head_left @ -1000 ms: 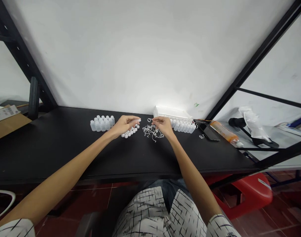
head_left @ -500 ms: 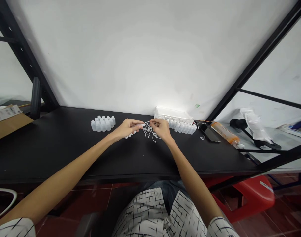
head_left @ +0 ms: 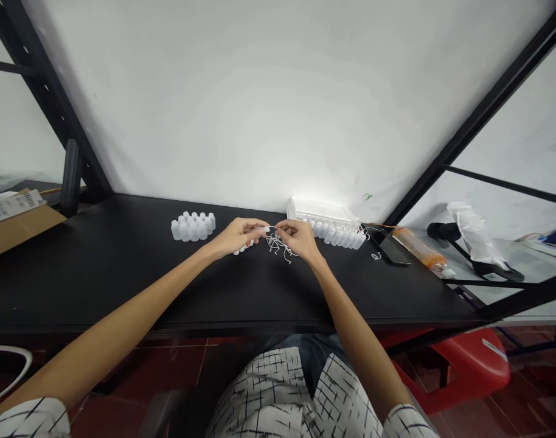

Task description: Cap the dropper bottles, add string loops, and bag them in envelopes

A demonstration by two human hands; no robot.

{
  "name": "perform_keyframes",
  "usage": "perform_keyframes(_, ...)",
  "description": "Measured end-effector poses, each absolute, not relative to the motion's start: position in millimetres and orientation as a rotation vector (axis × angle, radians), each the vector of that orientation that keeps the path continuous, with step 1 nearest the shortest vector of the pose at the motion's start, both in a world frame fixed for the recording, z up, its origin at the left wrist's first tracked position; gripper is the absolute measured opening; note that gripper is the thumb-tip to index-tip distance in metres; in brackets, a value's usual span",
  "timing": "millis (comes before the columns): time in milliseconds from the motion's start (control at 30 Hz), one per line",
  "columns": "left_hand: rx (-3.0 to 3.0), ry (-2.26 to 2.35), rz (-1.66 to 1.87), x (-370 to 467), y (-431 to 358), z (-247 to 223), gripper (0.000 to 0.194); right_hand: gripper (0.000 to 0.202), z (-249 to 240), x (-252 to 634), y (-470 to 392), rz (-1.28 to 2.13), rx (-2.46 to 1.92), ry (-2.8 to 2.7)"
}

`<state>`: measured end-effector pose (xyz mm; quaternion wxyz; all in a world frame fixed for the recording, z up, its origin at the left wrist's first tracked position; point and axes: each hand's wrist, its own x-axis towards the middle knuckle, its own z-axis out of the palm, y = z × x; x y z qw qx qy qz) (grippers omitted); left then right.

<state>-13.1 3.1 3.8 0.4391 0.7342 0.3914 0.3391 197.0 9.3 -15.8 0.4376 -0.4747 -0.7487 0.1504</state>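
Near the middle of the black table, my left hand is closed on a small white bottle, mostly hidden by the fingers. My right hand pinches a thin white string that stretches between the two hands. Below them lies a loose pile of white strings. A few more small bottles show under my left hand. Several white bottles stand in a group to the left. On the right, a row of bottles with strings lies beside my right hand.
A white box lies against the wall. To the right are a dark phone, an orange-labelled bottle and a single string loop. Cardboard sits at far left. Black frame posts rise on both sides.
The string between my hands, looped before, is now pulled nearly straight. Both hands stay in almost the same place, and the view has shifted slightly.
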Motion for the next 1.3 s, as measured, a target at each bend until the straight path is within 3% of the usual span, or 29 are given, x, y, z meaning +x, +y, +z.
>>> perform_keyframes(333,1.85,0.893,0.885,-14.1,6.3,-0.1,0.026,0.019,-8.2,196.4,4.4,0.668,-1.094,-1.887)
perform_keyframes(500,1.883,0.903,0.862,-13.3,4.9,0.9,0.025,0.029,-4.9,194.4,2.6,0.879,-1.032,-1.799)
perform_keyframes(1300,1.686,0.765,0.873,-6.6,0.7,-5.5,0.017,0.039,0.9,191.1,-7.0,1.151,-1.024,-1.813)
